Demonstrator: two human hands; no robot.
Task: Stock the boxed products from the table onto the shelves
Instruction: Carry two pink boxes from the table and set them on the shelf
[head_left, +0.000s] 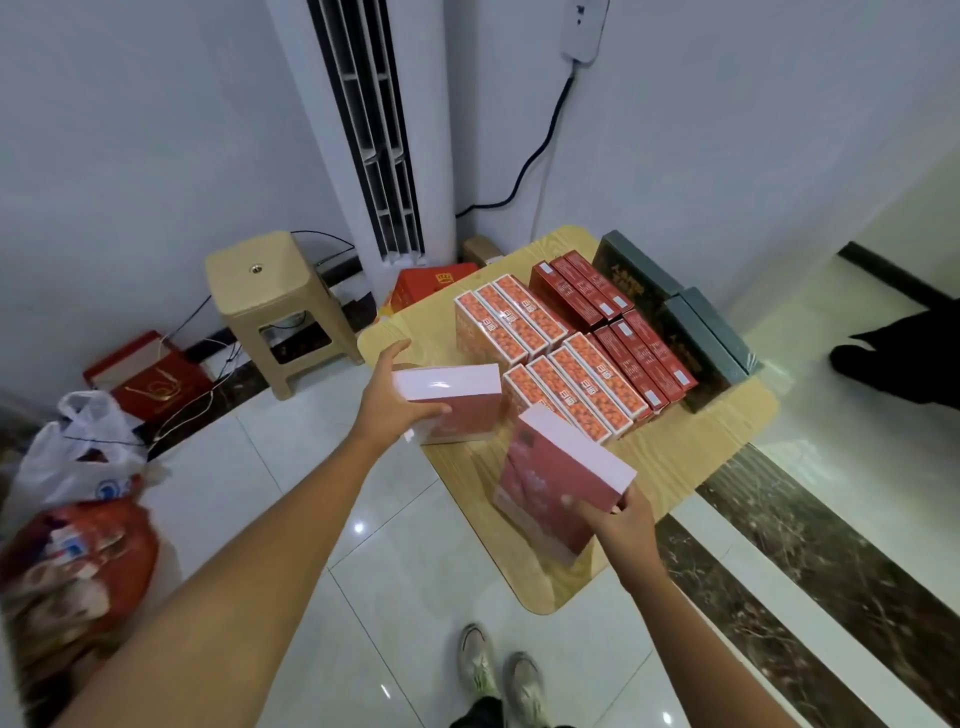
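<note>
Two pink-and-red boxes are held over the near end of a wooden tabletop (680, 462). The left grip (387, 402) wraps the end of the level box (457, 400), and the right grip (621, 525) clasps the lower corner of the tilted box (556, 483). Beyond them, orange-patterned boxes (545, 358), dark red boxes (613, 322) and green boxes (696, 327) stand in rows on the tabletop.

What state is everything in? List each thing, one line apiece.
left grip: holds a pink box, roughly level.
right grip: holds a second pink box, tilted.
orange boxes: standing on edge in two rows on the table.
dark red boxes: standing in two rows beside the orange ones.
green boxes: resting at the table's far side.
stool: upright on the floor.
</note>
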